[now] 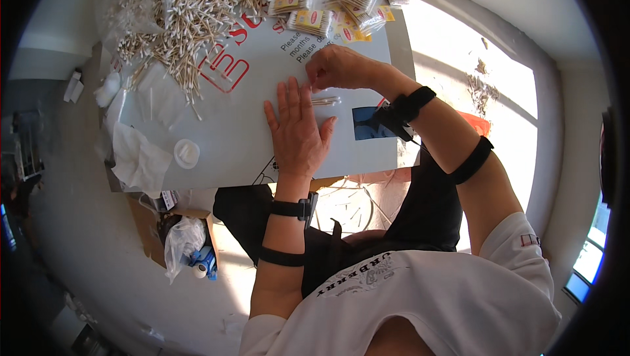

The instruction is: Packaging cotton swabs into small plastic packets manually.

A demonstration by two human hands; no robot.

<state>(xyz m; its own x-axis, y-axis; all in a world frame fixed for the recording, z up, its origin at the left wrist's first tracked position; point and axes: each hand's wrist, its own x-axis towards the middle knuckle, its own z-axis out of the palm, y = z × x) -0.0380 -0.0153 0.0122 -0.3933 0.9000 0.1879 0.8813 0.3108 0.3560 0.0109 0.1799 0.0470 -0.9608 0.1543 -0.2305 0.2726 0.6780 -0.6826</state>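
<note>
Big heap of loose wooden cotton swabs w/ white tips (190,34) sits on the flat grey tabletop w/ red & black print (243,133). L hand (296,136) is R of heap & nearer the person: palm down, flat, fingers straight, thumb out to the side, no grip on anything visible. R hand (338,68), also R of heap, has fingers curled in, tips just beside L hand's fingers; can't tell if it's pinching sth. Small bunch of white-tipped swabs (326,101) lies sideways next to L index finger, R of heap & nearer the person. Directly R of heap: pile of clear plastic swab packets w/ yellow labels (310,22). On heap's near side: crumpled thin white sheet (141,159) & small round white object (187,154). Dark-blue flat rectangle (369,125) lies well R of heap, nearer the person than it
</note>
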